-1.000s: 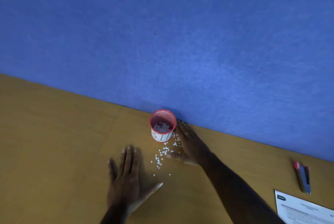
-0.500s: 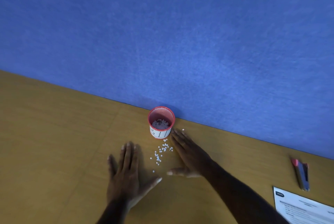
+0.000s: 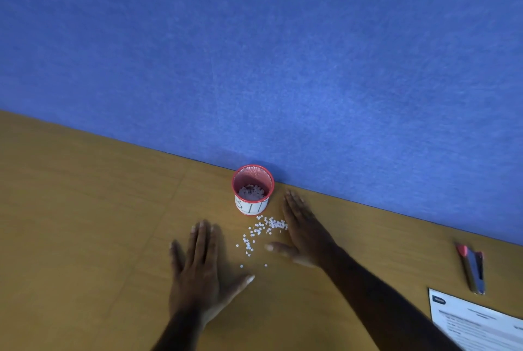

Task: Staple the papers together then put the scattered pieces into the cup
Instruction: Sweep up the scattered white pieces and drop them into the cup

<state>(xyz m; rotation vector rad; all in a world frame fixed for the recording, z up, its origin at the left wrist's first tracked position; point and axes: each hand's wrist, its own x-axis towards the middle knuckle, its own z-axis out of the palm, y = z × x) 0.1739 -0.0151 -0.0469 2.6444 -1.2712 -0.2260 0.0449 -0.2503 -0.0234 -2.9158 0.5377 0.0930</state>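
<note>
1. My left hand [image 3: 195, 271] lies flat on the desk [image 3: 85, 223], palm down, fingers spread and thumb out to the right. It holds nothing.
2. My right hand [image 3: 305, 234] stands on its edge just right of the scattered pieces [image 3: 259, 234], fingers straight and together, thumb pointing left toward my other hand. It grips nothing; the nearest white bits touch its palm side.
3. The red mesh cup [image 3: 252, 189] stands upright at the far edge of the desk, against the blue wall [image 3: 283, 53]. A heap of white pieces already lies in its bottom.
4. The loose pieces run in a streak from just in front of the cup toward me, between my two hands; a few stray ones lie nearest to me.
5. The stapler [image 3: 472, 271] and the papers [image 3: 475, 322] lie far to the right, set aside. I judge the stapling done, though no staple shows.
6. What is left, as I judge it: herd this last scatter together, lift it, and drop it in the cup. Part of the clean-up is clearly finished.
7. Against a second ago: my right hand has pulled back from the cup's base and swung rightward, uncovering bits near the cup. My left hand has hardly shifted.
</note>
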